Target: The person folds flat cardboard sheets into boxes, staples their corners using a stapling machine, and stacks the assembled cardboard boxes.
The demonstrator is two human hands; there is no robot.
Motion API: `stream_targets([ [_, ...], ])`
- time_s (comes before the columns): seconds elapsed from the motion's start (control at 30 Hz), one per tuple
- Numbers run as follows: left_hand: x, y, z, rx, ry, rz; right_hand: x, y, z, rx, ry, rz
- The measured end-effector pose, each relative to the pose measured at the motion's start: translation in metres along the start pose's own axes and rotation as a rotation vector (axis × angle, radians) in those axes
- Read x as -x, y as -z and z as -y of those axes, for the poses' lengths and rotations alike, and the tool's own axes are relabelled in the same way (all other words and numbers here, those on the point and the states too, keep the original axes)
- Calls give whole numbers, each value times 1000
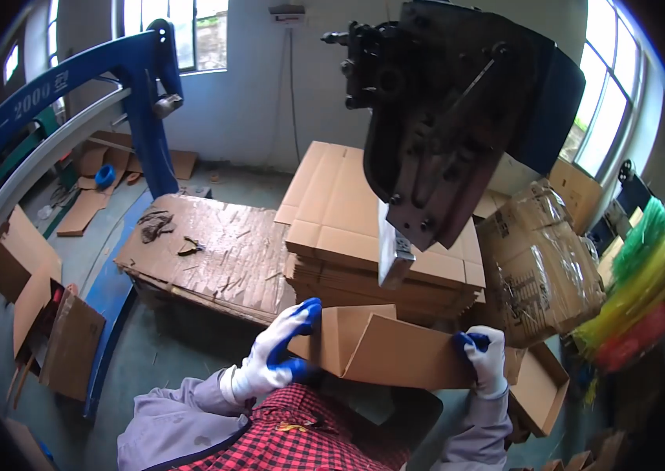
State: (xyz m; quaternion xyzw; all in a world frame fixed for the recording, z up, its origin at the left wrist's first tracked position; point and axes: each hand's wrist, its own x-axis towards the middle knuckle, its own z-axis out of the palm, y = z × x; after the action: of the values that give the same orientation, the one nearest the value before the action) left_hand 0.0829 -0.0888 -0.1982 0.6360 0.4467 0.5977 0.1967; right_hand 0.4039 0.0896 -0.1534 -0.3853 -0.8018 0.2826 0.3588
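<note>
A partly folded cardboard box [407, 352] is held in front of my body, its panels bent at an angle. My left hand [270, 357], in a white glove with blue-coated fingers, spans the box's left end, thumb below and fingers above. At the opposite end, my right hand [485, 357], gloved the same way, has its fingers curled over the edge. Just above hangs a dark machine head [442, 118] with a pale metal arm [394, 247] pointing down. Beyond the box lies a stack of flat cardboard blanks [340, 196].
A cardboard-topped bench [230, 259] carries pliers [191, 247] and dark scraps. A blue machine frame [144, 110] rises at left. At right stand a plastic-wrapped carton [540, 267], an open box [540, 385] and bundles of green, yellow and red strapping [635, 290].
</note>
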Motion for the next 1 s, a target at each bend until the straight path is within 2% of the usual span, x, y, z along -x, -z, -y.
stream_targets([
  [0.03, -2, -1, 1, -124, -200, 85, -4, 7, 5, -80, -10, -34],
  [0.13, -17, -15, 2, -136, -234, 96, -11, 22, 7, -64, -57, 47],
  [0.2, -35, -21, 5, -176, -294, 88, -19, 26, -4, -81, 8, -142],
  [0.4, -81, -19, 25, -198, -417, 46, -48, 43, 44, 131, 9, -243],
  [0.53, -100, -13, 37, -208, -426, 76, -83, 42, 49, 563, -14, -25],
  [0.6, -101, -14, 31, -204, -395, 95, -104, 57, 55, 477, -77, 164],
  [0.63, -99, -14, 24, -206, -355, 111, -115, 65, 68, 476, -84, 168],
  [0.7, -94, -14, 16, -216, -271, 144, -135, 79, 94, 630, -186, 345],
  [0.77, -100, -14, 22, -222, -270, 142, -146, 85, 74, 669, -23, 157],
  [0.8, -107, -16, 26, -223, -278, 136, -154, 84, 72, 667, -30, 158],
  [0.87, -123, -19, 32, -220, -304, 123, -171, 85, 73, 514, -196, 280],
  [1.0, -144, -7, 32, -225, -296, 195, -182, 79, 78, 529, -246, 353],
])
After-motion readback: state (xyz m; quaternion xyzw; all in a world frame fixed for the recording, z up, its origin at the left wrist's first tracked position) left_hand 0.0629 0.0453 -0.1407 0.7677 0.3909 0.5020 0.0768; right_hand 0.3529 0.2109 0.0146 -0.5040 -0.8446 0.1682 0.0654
